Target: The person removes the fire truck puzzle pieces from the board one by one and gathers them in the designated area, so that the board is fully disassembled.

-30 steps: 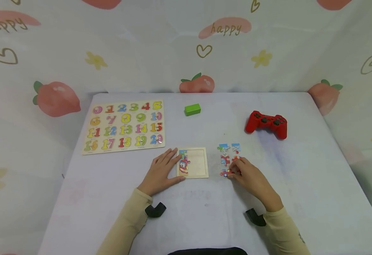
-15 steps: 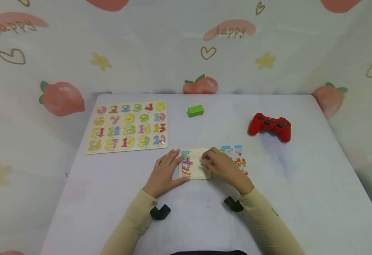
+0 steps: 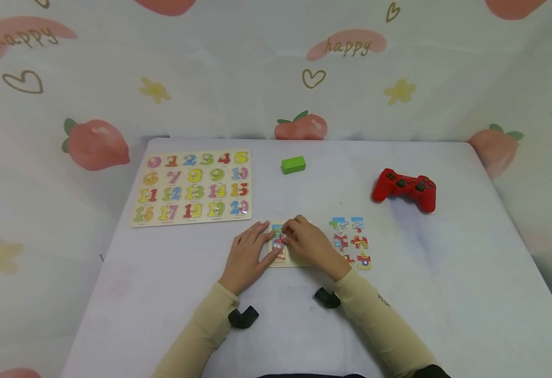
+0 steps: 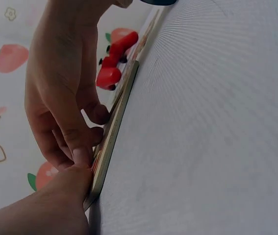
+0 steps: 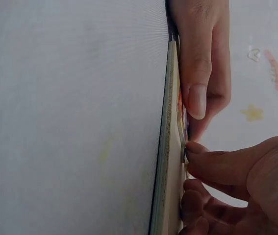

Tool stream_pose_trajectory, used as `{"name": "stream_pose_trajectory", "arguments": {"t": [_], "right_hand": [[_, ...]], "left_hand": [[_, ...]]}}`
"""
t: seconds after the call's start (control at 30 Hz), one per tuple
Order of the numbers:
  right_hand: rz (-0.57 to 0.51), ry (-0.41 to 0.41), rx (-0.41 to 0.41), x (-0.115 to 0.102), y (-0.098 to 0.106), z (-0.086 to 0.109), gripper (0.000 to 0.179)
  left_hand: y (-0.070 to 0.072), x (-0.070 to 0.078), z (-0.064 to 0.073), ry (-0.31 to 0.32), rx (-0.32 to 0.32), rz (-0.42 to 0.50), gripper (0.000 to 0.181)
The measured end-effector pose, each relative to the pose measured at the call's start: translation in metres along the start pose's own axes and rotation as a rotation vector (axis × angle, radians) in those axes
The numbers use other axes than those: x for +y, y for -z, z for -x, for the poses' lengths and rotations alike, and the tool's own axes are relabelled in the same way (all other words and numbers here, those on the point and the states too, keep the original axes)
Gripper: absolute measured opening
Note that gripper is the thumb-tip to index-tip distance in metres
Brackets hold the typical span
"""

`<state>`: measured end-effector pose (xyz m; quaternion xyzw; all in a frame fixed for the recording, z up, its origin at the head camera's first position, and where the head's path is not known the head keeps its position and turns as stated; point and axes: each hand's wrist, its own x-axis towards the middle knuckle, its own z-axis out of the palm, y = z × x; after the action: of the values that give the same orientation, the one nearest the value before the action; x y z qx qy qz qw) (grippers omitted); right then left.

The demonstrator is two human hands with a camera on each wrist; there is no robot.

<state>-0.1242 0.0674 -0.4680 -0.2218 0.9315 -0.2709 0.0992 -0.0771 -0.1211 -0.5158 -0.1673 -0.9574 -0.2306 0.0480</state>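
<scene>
While the left hand (image 3: 247, 256) braces the small wooden puzzle tray (image 3: 294, 264) at its 9 o'clock side, its fingers lie relaxed and nearly straight, gripping nothing, with the thumb reaching over the placed pieces (image 3: 278, 243). These form a strip along the tray's 9 o'clock edge. Reaching in from 4 o'clock, the right hand (image 3: 310, 244) covers much of the tray, fingers bent and tips close together at the strip; whether they pinch a piece, I cannot tell. Six loose puzzle pieces (image 3: 360, 242) lie in two columns at the tray's 3 o'clock. A green block (image 3: 293, 165) sits at 12 o'clock, a red game controller (image 3: 404, 190) at 2 o'clock and a number board (image 3: 193, 188) at 10 o'clock, all on the white table (image 3: 276, 325).
</scene>
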Motion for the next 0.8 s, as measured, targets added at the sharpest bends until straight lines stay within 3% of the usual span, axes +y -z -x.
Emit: {"name": "stream_pose_trajectory", "arguments": {"t": [0.4,0.8], "right_hand": [[-0.094,-0.01,0.051,0.0013,-0.0032,-0.0035,0.012],[-0.173,-0.055,0.07,0.0007,-0.0033,-0.0066,0.008]], "left_hand": [[-0.0012,0.0033,-0.0029,0.058,0.044,0.071,0.042],[0.0013,0.0059,-0.0046,0.119,0.058,0.145,0.057]]}}
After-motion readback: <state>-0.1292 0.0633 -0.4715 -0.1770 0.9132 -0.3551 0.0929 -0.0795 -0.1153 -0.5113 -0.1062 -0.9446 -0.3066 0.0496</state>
